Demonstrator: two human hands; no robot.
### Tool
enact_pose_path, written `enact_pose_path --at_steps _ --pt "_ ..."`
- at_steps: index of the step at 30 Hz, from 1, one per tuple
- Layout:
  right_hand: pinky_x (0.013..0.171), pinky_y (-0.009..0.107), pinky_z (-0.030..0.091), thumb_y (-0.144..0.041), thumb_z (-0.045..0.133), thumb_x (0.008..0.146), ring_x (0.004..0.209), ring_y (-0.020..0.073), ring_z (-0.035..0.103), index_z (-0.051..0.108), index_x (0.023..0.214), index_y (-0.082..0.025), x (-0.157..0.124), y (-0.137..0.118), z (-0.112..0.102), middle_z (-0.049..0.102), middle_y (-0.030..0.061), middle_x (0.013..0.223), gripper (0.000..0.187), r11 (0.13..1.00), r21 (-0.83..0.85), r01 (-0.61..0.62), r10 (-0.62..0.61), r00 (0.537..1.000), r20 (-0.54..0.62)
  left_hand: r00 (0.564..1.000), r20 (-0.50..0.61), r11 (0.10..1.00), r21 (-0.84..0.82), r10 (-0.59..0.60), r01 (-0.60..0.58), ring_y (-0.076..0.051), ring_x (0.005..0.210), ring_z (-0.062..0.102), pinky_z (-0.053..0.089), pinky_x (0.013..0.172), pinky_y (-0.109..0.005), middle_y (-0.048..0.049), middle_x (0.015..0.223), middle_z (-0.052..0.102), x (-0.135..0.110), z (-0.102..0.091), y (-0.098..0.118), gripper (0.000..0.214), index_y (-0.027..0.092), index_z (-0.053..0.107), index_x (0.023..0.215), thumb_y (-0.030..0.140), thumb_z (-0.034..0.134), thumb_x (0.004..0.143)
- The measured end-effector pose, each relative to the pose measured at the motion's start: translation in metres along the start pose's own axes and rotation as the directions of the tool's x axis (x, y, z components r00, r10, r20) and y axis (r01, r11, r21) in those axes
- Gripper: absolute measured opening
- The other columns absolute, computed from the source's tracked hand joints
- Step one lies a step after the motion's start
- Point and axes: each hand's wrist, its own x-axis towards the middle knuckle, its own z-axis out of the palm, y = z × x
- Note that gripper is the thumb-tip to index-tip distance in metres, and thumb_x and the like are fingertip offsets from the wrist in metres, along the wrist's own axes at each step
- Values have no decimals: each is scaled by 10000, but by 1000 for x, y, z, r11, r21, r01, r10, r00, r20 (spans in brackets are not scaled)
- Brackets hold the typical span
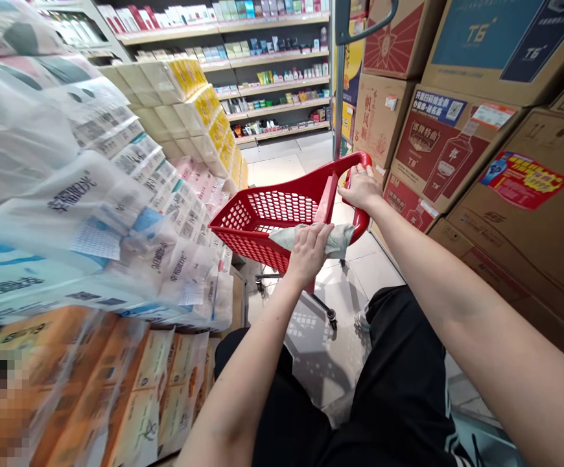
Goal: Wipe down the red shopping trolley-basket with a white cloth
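Shopping cart, red plastic with a perforated basket, directly at the fingers. On the near rim, left hand, fingers bent and close together over a pale grey-green cloth, with cloth showing to either side of the knuckles. Undersides of those fingers hidden, so no telling how firm the hold. A little farther out and to the right, right hand, fingers curled over the curved handle, thumb pointing left toward the basket.

Between both sets of fingers, a slanting seat flap, also red. Ahead and left of the left fingers, the basket opening. Below the left fingers, dark casters on pale floor tiles, with mesh-patterned shadow alongside. Nearer than the fingers, black trousers and part of a shoe.

Well to the left of the left fingers, plastic-wrapped packs in a tall stack; beyond them, yellow-fronted packs; lower down, orange boxes in clear wrap. Just beyond the right fingers, an upright metal post. To the right of the right fingers, piled cardboard cartons, one bearing a red-and-yellow sticker. Farthest past the fingers, wall shelves lined with small boxes and bottles.
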Motion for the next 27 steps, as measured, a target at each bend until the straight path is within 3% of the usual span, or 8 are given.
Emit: enact_pose_path --at_steps 4,8,11,14,18,22,24,27 --pt "1051 552 286 -510 469 783 1377 384 176 317 1407 -66 -1 1 -2 272 184 1491 781 1000 1 -2 2 1000 6 1000 13 1000 -3 27 -27 -269 1166 433 292 1042 -426 -115 1264 511 1 0 -30 450 195 432 1319 381 406 910" --pt "1047 579 267 -520 450 791 1377 388 170 312 1411 -85 -1 1 -2 264 182 1495 770 1000 3 -9 9 1000 3 994 -78 996 -40 -82 79 -239 1122 454 310 1019 -399 -112 1215 533 -11 2 -71 424 193 460 1284 388 300 944" --pt "1037 599 261 -528 435 797 1376 396 162 307 1414 -86 0 0 -1 271 188 1490 769 1000 -8 -14 14 1000 2 984 -110 989 -56 -143 137 -229 1160 435 295 1035 -392 -115 1233 517 -17 6 -85 430 191 447 1298 384 279 952" --pt "1037 602 259 -534 411 811 1379 390 153 293 1421 -89 1 0 -2 260 183 1495 764 999 -36 -24 25 999 20 986 -102 990 -69 -130 123 -219 1214 403 272 1060 -390 -121 1288 484 -19 6 -82 433 181 435 1312 381 295 954" --pt "1050 592 252 -535 392 822 1386 377 135 253 1439 -83 0 0 -5 222 173 1514 778 994 -98 -42 49 996 69 995 -93 995 -97 -30 21 -205 1255 382 261 1075 -380 -107 1319 479 -19 4 -61 423 197 424 1334 355 303 960" --pt "1068 555 254 -536 390 817 1389 368 142 238 1446 -70 -5 1 -8 204 163 1523 797 992 -122 -26 36 996 78 982 -190 990 -135 21 -47 -208 1256 392 263 1075 -389 -95 1299 504 -18 9 -42 411 202 432 1331 331 318 958" --pt "1075 530 262 -537 403 810 1392 360 146 244 1446 -71 -9 2 -10 214 157 1522 804 994 -106 -7 15 997 72 976 -215 988 -140 32 -63 -210 1237 410 281 1061 -384 -95 1294 508 -20 13 -42 414 203 431 1334 334 325 955" --pt "1067 524 280 -541 426 798 1394 357 148 248 1449 -88 -12 4 -13 225 147 1521 813 997 -80 20 -14 997 76 982 -179 989 -121 65 -87 -216 1213 428 300 1045 -381 -97 1302 502 -25 14 -59 424 209 426 1339 352 339 949"
